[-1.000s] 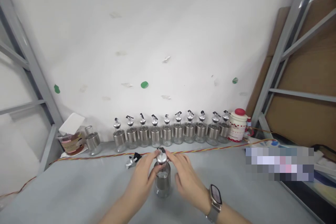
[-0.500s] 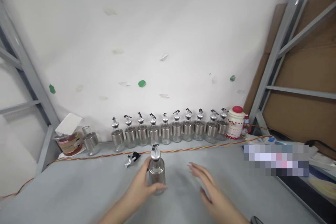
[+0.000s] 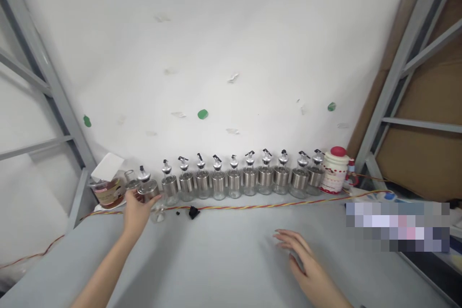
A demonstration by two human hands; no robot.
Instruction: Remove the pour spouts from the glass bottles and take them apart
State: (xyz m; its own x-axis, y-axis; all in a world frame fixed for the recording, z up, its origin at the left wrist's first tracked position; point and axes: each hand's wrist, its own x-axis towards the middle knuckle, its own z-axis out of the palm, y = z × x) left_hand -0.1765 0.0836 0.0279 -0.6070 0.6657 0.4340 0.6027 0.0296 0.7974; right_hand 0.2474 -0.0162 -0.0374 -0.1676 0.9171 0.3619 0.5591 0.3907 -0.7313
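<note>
My left hand (image 3: 139, 209) is closed around an oil bottle (image 3: 147, 188) of glass with a steel sleeve and a pour spout. It holds the bottle slightly tilted at the left end of the row, in front of a bottle without a spout (image 3: 131, 180). A loose spout top (image 3: 194, 211), its black part showing, lies on the table right of the held bottle; the rest of it is hidden behind the glass. My right hand (image 3: 296, 250) hovers over the table, fingers apart, holding nothing.
Several spouted bottles (image 3: 218, 185) stand in a row along the wall. A white jar with a red lid (image 3: 334, 173) ends the row at right; a tub of brown contents (image 3: 108, 193) stands far left. A twisted red-yellow wire (image 3: 249, 207) runs in front of the bottles.
My left hand has carried the spouted bottle from the middle of the table to the back left, beside the row. My right hand stays open, a little further right in view.
</note>
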